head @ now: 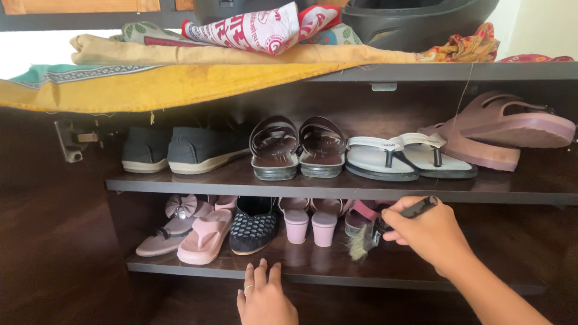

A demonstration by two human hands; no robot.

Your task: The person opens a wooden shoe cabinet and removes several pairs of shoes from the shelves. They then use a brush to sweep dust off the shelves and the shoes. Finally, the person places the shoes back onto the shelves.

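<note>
Head view: right hand (430,232) closed around a dark-handled brush (385,229), bristles down on the lower shelf (337,274), just right of the pink block-heel shoes (310,221). Left hand (264,296) holds nothing, fingers extended, tips on that shelf's front edge, below the black patterned shoe (254,225)

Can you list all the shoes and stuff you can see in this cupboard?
Dark slip-on shoes: two, grey, upper shelf left.
Brown strap sandals: two, upper shelf middle.
White flip-flops: two, upper shelf.
Mauve chunky sandals: two, upper shelf right, stacked.
Pink slippers: several, lower shelf left.
Black dotted shoe: one, lower shelf.
Pink block heels: two, lower shelf.
Yellow cloth: one, draped on top.
Small bristle brush: one, dark handle.
Left hand: on lower shelf edge.
Right hand: holding brush.
</note>
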